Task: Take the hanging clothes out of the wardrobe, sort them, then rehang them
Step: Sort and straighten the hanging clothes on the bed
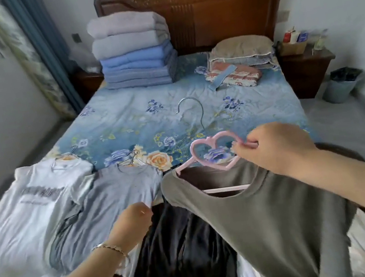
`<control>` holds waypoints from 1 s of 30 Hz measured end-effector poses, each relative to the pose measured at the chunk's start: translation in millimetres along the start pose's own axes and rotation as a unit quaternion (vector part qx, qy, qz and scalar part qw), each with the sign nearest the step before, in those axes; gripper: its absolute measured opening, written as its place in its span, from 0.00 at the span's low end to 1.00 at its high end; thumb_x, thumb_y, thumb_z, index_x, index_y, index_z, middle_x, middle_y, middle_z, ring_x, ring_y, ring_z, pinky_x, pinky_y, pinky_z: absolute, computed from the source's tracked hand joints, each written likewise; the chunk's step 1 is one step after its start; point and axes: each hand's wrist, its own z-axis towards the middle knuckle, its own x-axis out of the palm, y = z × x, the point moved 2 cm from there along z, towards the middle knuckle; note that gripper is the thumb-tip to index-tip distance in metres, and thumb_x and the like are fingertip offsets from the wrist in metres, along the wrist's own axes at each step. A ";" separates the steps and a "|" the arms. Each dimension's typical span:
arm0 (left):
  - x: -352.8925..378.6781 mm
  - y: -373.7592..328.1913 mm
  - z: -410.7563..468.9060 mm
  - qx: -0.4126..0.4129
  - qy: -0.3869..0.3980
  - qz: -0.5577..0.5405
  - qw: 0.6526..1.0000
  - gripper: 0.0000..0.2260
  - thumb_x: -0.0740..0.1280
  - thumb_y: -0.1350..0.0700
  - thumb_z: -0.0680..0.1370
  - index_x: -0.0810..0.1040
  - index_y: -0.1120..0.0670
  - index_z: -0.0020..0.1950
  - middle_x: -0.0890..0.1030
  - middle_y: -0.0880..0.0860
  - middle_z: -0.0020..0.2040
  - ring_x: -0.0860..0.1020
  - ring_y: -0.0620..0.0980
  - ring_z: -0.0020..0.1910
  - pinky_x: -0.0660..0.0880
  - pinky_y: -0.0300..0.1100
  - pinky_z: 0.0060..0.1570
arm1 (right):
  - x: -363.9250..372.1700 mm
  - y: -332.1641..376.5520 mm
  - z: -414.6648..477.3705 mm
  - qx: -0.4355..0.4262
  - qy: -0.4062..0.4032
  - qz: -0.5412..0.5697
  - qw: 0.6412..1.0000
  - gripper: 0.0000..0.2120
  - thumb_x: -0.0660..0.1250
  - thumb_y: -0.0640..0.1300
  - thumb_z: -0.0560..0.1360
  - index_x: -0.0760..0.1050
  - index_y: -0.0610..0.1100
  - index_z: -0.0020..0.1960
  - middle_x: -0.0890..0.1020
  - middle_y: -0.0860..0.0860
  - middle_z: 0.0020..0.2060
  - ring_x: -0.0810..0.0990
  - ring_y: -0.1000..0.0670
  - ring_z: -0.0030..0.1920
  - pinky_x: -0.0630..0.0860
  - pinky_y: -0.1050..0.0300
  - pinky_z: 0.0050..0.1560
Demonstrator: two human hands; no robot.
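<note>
Blue floral bedsheet (124, 114), white shirt (30, 202), wooden headboard (215, 7)

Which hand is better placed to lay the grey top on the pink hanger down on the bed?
Right. The right hand grips the pink hanger carrying the grey top above the bed; the left hand is low, at the blue-grey T-shirt's edge.

Bed (124, 114), blue floral sheet. Far left: stack of folded blankets (133, 50). Far right: pillows (241, 51), folded floral cloth (234, 76). Near left: white T-shirt (30, 202); beside it, grey T-shirt (114, 198). Near centre: dark garments (182, 247), heaped.
</note>
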 end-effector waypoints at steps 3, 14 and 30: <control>-51.1 32.6 -32.4 0.002 -0.040 -0.029 0.999 0.08 0.61 0.64 0.75 0.79 0.59 0.42 0.83 0.58 0.39 0.81 0.58 0.41 0.79 0.50 0.44 | -34.4 64.4 -14.4 -0.064 -0.034 0.017 0.997 0.25 0.59 0.55 0.75 0.65 0.43 0.25 0.66 0.50 0.21 0.65 0.51 0.25 0.56 0.59 0.27; -141.5 110.6 -61.4 -0.065 -0.155 -0.079 0.983 0.09 0.61 0.64 0.75 0.78 0.57 0.37 0.82 0.59 0.38 0.81 0.57 0.41 0.75 0.42 0.43 | 2.7 153.2 27.5 -0.047 0.031 0.143 0.988 0.24 0.61 0.48 0.74 0.57 0.44 0.24 0.61 0.49 0.21 0.62 0.49 0.25 0.56 0.57 0.29; -178.5 157.5 131.3 -0.129 -0.062 0.011 0.990 0.08 0.59 0.59 0.79 0.78 0.54 0.46 0.81 0.53 0.43 0.80 0.52 0.44 0.77 0.43 0.44 | 217.3 158.3 171.9 -0.027 0.005 0.171 0.985 0.17 0.44 0.60 0.63 0.54 0.49 0.24 0.62 0.52 0.21 0.66 0.45 0.28 0.55 0.62 0.26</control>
